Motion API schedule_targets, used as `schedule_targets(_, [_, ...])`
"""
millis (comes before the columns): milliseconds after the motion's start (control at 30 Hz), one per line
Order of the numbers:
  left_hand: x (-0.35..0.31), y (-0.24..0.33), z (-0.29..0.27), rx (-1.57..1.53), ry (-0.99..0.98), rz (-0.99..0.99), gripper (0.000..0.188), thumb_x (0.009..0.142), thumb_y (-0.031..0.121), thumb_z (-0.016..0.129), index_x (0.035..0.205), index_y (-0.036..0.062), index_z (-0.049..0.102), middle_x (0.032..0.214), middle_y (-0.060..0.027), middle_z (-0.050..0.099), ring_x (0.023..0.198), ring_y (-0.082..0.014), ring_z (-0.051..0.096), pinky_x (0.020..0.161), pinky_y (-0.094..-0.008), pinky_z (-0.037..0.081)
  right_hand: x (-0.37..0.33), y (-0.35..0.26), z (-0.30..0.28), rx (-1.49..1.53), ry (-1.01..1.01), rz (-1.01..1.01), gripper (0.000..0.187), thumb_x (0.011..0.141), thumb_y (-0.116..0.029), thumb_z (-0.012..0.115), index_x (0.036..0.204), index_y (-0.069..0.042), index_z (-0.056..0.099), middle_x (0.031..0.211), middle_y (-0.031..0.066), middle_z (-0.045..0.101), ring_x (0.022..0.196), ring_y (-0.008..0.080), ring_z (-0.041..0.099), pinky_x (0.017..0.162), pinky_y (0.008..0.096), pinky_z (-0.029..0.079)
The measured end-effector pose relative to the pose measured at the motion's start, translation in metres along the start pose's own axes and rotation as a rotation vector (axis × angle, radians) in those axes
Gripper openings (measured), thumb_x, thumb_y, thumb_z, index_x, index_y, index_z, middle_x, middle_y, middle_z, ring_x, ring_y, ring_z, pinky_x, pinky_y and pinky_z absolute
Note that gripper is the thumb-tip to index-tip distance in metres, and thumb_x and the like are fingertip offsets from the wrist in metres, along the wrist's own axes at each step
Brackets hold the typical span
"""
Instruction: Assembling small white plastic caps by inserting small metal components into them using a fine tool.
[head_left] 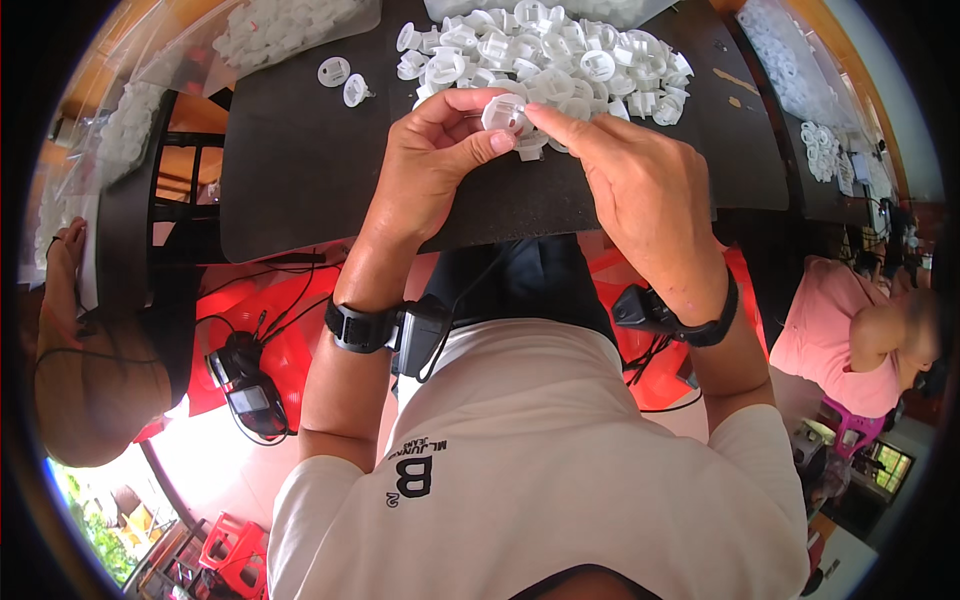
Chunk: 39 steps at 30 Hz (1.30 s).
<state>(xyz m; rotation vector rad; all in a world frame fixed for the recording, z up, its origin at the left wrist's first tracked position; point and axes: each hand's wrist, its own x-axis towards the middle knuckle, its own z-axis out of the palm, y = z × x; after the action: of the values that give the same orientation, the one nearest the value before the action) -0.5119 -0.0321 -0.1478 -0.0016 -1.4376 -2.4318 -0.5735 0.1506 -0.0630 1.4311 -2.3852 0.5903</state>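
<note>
My left hand is closed on a small round white plastic part, pinched between thumb and fingers just above the near side of the table. The part has a raised rim and a small reddish spot in its middle. My right hand comes in from the other side, its index fingertip against the part's right edge. Its other fingers are curled, and its thumb is mostly hidden; whatever lies under that fingertip is too small to tell. Just beyond both hands rises a heap of similar white plastic parts.
Two loose white parts lie left of the heap on the dark table. Clear bags of white parts stand at the back left and right. Co-workers sit at both sides, one in a pink shirt. Red stools and cables are below.
</note>
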Motion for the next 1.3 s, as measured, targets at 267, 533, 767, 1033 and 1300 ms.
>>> schedule_targets(267, [0.001,0.001,0.0,0.007,-0.001,-0.007,0.034,0.083,-0.001,0.074,0.115,-0.0015,0.064,0.105,-0.0091,0.069,0.096,-0.0147,0.066,0.089,-0.0287,0.053,0.004,0.004,-0.003,-0.063,-0.007,-0.029,0.047,0.079,0.003,0.061,0.119,-0.021,0.069,0.068,0.0087,0.053,0.057,0.0283,0.055,0.052,0.0389,0.046])
schedule_targets(533, [0.002,0.001,0.0,0.002,0.005,-0.017,0.034,0.083,0.0,0.074,0.116,-0.0015,0.064,0.103,-0.008,0.069,0.094,-0.0137,0.065,0.087,-0.0281,0.053,0.005,0.005,-0.002,-0.092,-0.021,-0.043,0.044,0.08,0.0,0.059,0.118,-0.02,0.069,0.07,0.0074,0.055,0.059,0.0271,0.057,0.054,0.0382,0.047])
schedule_targets(767, [-0.002,0.0,0.002,0.024,0.009,-0.014,0.035,0.083,-0.001,0.074,0.116,-0.0014,0.064,0.103,-0.0069,0.069,0.093,-0.0125,0.064,0.086,-0.0272,0.053,0.005,0.002,-0.006,-0.103,-0.045,-0.052,0.043,0.079,-0.001,0.06,0.117,-0.018,0.069,0.069,0.0071,0.055,0.06,0.0255,0.058,0.053,0.0364,0.048])
schedule_targets(1033, [-0.004,-0.005,0.001,0.075,0.028,-0.037,0.032,0.083,-0.004,0.072,0.114,-0.002,0.066,0.103,-0.0073,0.069,0.093,-0.0123,0.064,0.085,-0.027,0.053,0.004,0.004,-0.006,-0.168,-0.093,-0.117,0.043,0.075,-0.003,0.059,0.115,-0.017,0.07,0.069,0.0045,0.054,0.059,0.0236,0.058,0.05,0.0353,0.046])
schedule_targets(1300, [0.003,0.002,0.003,0.161,0.0,-0.037,0.032,0.083,-0.004,0.073,0.114,-0.0032,0.066,0.102,-0.0075,0.07,0.093,-0.0121,0.065,0.084,-0.0268,0.053,0.021,0.0,-0.015,-0.349,-0.211,-0.207,0.033,0.078,-0.01,0.062,0.11,-0.015,0.067,0.069,0.0022,0.055,0.06,0.0202,0.062,0.049,0.0338,0.048])
